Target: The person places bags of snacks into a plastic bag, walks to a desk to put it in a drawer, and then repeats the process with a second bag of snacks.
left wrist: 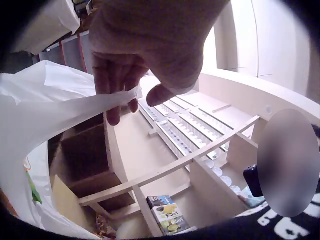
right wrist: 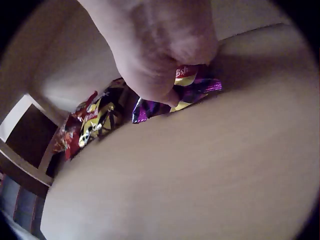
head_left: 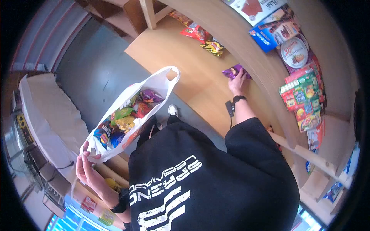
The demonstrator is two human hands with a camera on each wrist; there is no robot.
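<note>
My left hand [head_left: 88, 171] pinches one handle of a white plastic carrier bag [head_left: 164, 87], whose mouth gapes toward the head camera. Inside lie several colourful snack packets, among them a yellow one [head_left: 125, 124], a blue one [head_left: 102, 133] and a purple one [head_left: 150, 96]. In the left wrist view, the bag's twisted handle [left wrist: 107, 102] runs between thumb and fingers. On the wooden shelf, my right hand [head_left: 237, 81] grips a shiny purple snack packet [head_left: 231, 72]. The right wrist view shows the thumb over this packet [right wrist: 145, 110], which sits low against the board.
Farther along the same shelf board [head_left: 185, 73] lie a black-and-yellow packet [head_left: 212, 47] and a red packet [head_left: 196, 33]. A higher shelf at right carries a round biscuit tin [head_left: 294, 52] and several boxes [head_left: 302, 96]. Grey floor [head_left: 102, 73] shows beyond the bag.
</note>
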